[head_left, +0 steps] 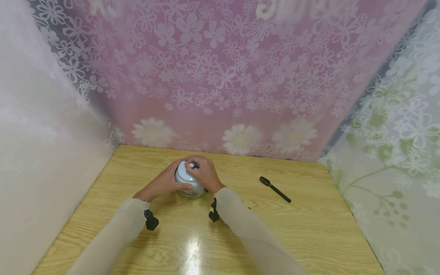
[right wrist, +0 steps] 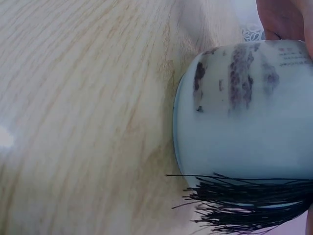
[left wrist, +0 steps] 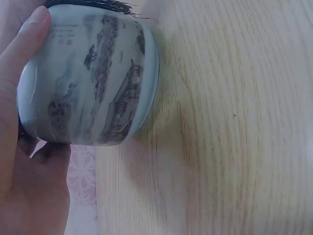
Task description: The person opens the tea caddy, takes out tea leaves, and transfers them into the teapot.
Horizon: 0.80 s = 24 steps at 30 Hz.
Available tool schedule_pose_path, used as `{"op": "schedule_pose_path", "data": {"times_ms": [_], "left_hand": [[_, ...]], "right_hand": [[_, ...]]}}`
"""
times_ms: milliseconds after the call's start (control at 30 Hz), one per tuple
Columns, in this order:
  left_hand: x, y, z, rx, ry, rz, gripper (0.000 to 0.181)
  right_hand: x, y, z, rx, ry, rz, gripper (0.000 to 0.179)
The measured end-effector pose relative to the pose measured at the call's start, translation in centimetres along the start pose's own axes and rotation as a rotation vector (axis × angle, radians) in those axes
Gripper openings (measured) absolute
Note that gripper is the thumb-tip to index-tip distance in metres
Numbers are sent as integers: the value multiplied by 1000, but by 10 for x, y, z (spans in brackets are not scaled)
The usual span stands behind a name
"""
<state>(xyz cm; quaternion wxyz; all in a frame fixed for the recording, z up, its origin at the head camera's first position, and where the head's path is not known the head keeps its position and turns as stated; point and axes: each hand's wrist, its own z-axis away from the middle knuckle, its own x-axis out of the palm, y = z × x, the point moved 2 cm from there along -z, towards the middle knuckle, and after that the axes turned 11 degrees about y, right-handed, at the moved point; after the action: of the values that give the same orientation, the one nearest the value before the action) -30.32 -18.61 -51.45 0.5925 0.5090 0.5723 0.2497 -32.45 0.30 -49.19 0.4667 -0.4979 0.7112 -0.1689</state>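
A pale ceramic jar [head_left: 191, 190] with a white lid [head_left: 185, 173] stands on the table, left of centre. In the left wrist view the jar [left wrist: 83, 83] bears a grey landscape painting with a building. My left hand [head_left: 165, 180] grips its side, thumb at the front. At the top, my right hand [head_left: 205, 173] pinches the lid by its small round knob [head_left: 191, 165]. Black bristle-like strands [right wrist: 249, 200] hang beside the jar in the right wrist view; what they belong to is hidden. Most of the right hand is outside that view.
To the right on the wooden table [head_left: 309, 229] lies a slim black tool [head_left: 280, 193] with an oval head, like a spoon or brush. Flower-patterned cloth [head_left: 223, 76] walls in the back and sides. A small reddish-brown bit shows beside the right sleeve [head_left: 237, 206].
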Motion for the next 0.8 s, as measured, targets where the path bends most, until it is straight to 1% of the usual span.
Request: {"op": "schedule_pose_path", "data": {"times_ms": [67, 233, 333, 400, 467, 567, 633, 667, 733, 800], "left_hand": [[0, 1, 1, -3, 1, -3, 103], [-1, 7, 3, 14, -1, -16, 102], [0, 8, 4, 21, 1, -19, 101], [1, 8, 4, 26, 0, -23, 100], [1, 6, 3, 31, -2, -23, 99], [0, 4, 1, 37, -9, -50, 103], [-2, 1, 1, 17, -15, -90, 111], [-4, 0, 2, -5, -15, -116, 115], [-9, -3, 4, -47, -18, -174, 121], [-14, -5, 5, -77, -25, -225, 119]], "right_hand": [[1, 0, -1, 7, -12, 5, 18], [1, -1, -2, 24, -45, -14, 18], [-1, -2, -2, 19, -68, -23, 17], [-3, -1, -2, 30, -89, -23, 16], [-5, 2, -3, 67, -113, -37, 17], [-11, 3, -4, 169, -148, -117, 23], [-16, 1, -4, 233, -156, -184, 28], [-19, 0, -4, 256, -154, -212, 30], [-26, -3, -4, 265, -140, -219, 33], [-37, -2, -4, 257, -121, -188, 32]]}}
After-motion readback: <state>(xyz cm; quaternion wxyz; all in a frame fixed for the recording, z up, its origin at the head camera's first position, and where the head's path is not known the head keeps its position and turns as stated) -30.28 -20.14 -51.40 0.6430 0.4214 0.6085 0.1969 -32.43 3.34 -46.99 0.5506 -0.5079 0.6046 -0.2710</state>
